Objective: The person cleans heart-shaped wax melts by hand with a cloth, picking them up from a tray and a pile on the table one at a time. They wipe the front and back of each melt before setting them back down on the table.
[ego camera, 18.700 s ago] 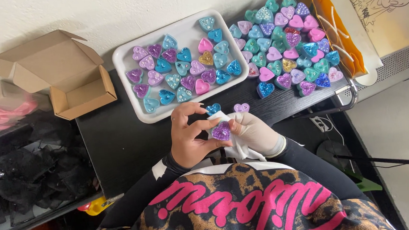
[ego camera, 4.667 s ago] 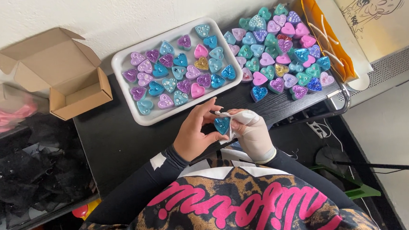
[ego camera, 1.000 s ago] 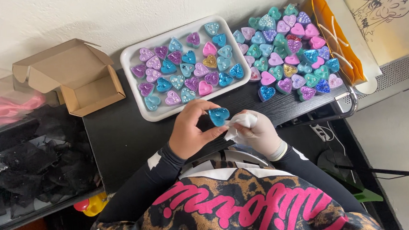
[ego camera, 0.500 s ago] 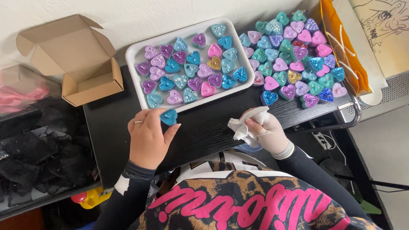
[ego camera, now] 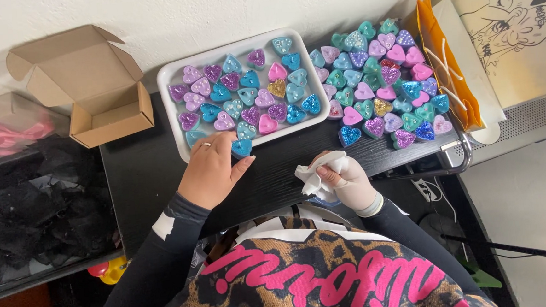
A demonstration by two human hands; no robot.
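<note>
My left hand (ego camera: 212, 168) holds a blue glittery heart (ego camera: 242, 148) at the near edge of a white tray (ego camera: 168, 74) filled with several purple, pink, teal and blue hearts. A ring shows on one of its fingers. My right hand (ego camera: 349, 182), in a pale glove, is closed on a crumpled white cloth (ego camera: 315, 175) over the black table (ego camera: 141, 174), apart from the tray. A loose heap of several glittery hearts (ego camera: 379, 80) lies on the table to the right of the tray.
An open cardboard box (ego camera: 88, 82) stands at the table's left end. An orange and white bag (ego camera: 447, 60) lies right of the heap. Black material in a clear bin (ego camera: 24, 213) sits on the left. A white wall runs behind.
My left hand has carried the blue heart away from the cloth and up to the tray's near edge. My right hand stays put with the cloth.
</note>
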